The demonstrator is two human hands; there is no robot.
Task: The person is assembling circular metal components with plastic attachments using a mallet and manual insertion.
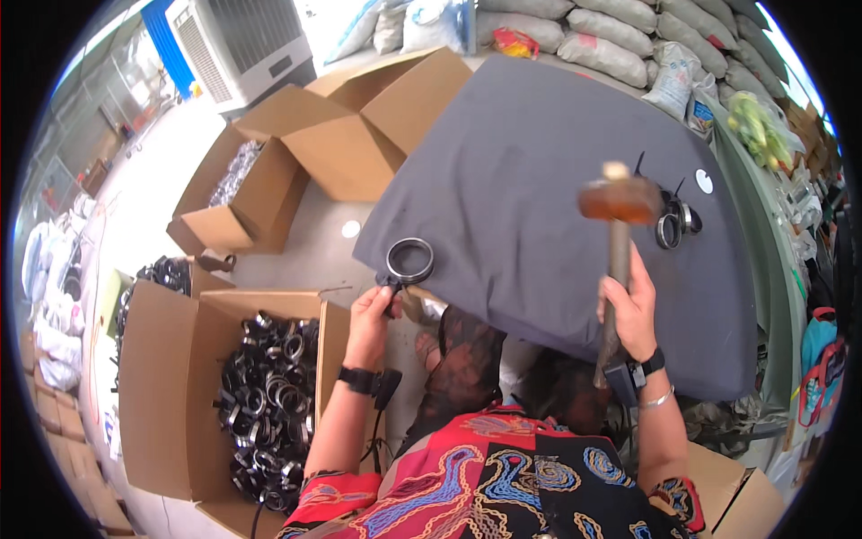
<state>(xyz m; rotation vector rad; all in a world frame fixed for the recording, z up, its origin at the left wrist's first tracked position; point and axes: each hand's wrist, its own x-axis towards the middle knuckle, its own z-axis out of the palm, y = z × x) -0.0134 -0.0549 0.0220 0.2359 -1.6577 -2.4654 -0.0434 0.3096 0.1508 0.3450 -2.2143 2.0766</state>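
Note:
My left hand (370, 316) is closed on the short stem of a black ring clamp (410, 261), whose round band stands up by the near left corner of the grey cloth-covered table (539, 135). In my right hand (632, 305) is a hammer (620, 199), its wooden handle upright in my fingers and its rusty brown head raised above the table. The hammer head is slightly blurred. Beyond it on the right, a few more black ring clamps (670, 229) lie together on the cloth.
A cardboard box (162, 395) full of black ring clamps stands at my left. Farther off are a box of shiny metal pieces (238, 175) and another opened carton (346, 144). Stacked sacks (611, 36) line the back, and an air cooler (238, 49) stands at far left.

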